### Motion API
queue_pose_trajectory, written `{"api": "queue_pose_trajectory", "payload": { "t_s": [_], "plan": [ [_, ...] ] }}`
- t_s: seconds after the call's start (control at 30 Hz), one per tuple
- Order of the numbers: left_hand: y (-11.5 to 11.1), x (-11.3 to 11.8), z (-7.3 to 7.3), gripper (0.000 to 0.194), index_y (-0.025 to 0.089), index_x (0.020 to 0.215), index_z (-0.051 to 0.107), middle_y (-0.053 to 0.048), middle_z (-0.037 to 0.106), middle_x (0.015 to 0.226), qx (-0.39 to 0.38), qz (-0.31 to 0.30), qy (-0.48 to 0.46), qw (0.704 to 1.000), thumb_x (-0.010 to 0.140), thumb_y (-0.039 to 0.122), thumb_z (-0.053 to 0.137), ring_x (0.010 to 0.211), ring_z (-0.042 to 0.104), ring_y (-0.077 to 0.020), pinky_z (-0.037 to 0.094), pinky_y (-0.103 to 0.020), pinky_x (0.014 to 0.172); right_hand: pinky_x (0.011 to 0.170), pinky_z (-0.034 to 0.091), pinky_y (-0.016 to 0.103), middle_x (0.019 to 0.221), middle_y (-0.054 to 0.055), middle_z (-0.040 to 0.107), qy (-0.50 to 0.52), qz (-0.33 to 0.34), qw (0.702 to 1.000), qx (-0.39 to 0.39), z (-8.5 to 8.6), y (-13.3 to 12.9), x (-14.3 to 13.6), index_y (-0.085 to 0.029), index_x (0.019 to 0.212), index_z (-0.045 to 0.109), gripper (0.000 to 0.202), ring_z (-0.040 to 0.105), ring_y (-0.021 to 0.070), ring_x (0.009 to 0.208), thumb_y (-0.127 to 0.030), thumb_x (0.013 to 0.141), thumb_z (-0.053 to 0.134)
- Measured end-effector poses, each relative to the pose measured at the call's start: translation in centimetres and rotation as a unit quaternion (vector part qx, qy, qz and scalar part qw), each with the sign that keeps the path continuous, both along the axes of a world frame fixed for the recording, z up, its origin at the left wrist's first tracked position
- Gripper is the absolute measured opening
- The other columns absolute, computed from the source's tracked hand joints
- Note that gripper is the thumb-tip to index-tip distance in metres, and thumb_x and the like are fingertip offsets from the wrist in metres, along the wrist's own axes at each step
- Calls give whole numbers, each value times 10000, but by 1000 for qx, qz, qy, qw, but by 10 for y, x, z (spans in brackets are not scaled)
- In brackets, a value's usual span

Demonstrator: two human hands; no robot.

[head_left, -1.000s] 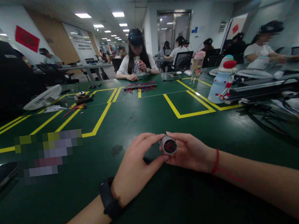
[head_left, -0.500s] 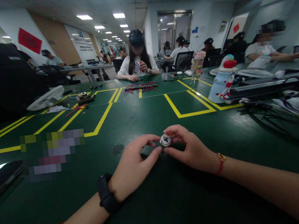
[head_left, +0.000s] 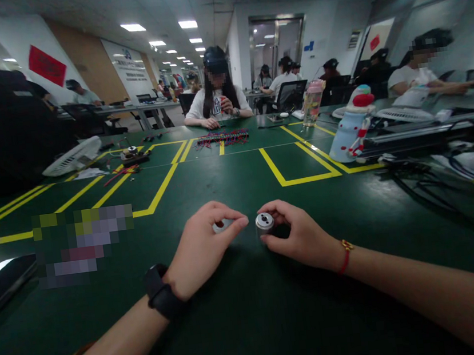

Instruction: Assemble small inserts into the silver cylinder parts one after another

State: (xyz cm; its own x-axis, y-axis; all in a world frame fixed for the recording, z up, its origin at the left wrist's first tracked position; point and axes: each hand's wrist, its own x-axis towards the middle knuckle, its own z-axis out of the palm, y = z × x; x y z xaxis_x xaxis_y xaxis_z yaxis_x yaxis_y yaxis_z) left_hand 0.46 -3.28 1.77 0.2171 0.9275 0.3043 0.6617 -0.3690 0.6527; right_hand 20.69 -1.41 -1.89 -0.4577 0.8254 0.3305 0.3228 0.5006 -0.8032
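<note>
A small silver metal cylinder [head_left: 264, 223] stands upright on the green table, with a central hole and smaller dark holes in its top face. My right hand [head_left: 297, 230] grips it from the right, thumb at the near side and fingers at the far side. To the left, apart from the cylinder, my left hand [head_left: 206, 244] is closed in a pinch, thumb tip against index finger. Whatever that pinch may hold is too small or hidden to make out. A pale grey patch shows in the gap behind the left thumb; I cannot tell what it is.
A phone-like dark slab [head_left: 3, 284] lies at the left edge. Red wires [head_left: 126, 171] and a small fan [head_left: 72, 157] lie farther back. Several wired parts [head_left: 223, 138] lie before a seated person [head_left: 216, 99]. At right are a blue bottle [head_left: 350, 129] and black cables [head_left: 433, 193].
My left hand has drawn back left from the cylinder, and its thumb and finger have come together. The cylinder's top face now shows more plainly. My right hand stays around it.
</note>
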Motion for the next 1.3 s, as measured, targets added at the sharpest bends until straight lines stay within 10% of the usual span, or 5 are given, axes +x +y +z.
{"api": "queue_pose_trajectory", "payload": {
  "t_s": [0.4, 0.83, 1.0, 1.13, 1.3],
  "plan": [
    [0, -2, -21, 234, 270, 974, 701, -20, 634, 941, -62, -38, 52, 996, 842, 391, 549, 865, 581, -182, 434, -311, 780, 740, 508, 258, 992, 54, 611, 2, -65, 998, -18, 10, 8, 14, -172, 1038, 509, 347, 600, 121, 838, -258, 723, 626],
    [0, -78, -16, 423, 202, 978, 655, -22, 641, 850, -195, 117, -72, 971, 796, 562, 526, 757, 561, -181, 423, -289, 672, 775, 457, 374, 1031, 124, 609, -260, -459, 849, 38, 12, 29, 214, -149, 1102, 536, 545, 586, 235, 885, -482, 680, 620],
    [0, -69, -18, 416, 206, 924, 672, -14, 646, 789, -184, 121, -48, 974, 785, 568, 523, 713, 561, -181, 407, -276, 621, 1013, 309, 456, 1227, 159, 507, -293, -350, 838, 298, 23, 8, 142, -144, 1206, 491, 605, 429, 297, 1175, -468, 714, 627],
    [0, -66, -17, 421, 219, 897, 685, -25, 680, 819, -167, 119, 0, 979, 789, 580, 496, 754, 594, -207, 422, -293, 652, 931, 403, 348, 1148, 61, 567, -262, -69, 942, 199, 18, -9, 40, -218, 1146, 570, 414, 495, 180, 1063, -439, 797, 576],
    [0, -68, -20, 432, 228, 901, 690, -38, 700, 903, -138, 113, 43, 983, 789, 588, 479, 845, 614, -232, 438, -316, 730, 823, 432, 299, 943, 21, 638, -235, 0, 964, 125, 10, -4, -12, -224, 907, 678, 225, 547, 134, 905, -395, 834, 552]
  ]
}}
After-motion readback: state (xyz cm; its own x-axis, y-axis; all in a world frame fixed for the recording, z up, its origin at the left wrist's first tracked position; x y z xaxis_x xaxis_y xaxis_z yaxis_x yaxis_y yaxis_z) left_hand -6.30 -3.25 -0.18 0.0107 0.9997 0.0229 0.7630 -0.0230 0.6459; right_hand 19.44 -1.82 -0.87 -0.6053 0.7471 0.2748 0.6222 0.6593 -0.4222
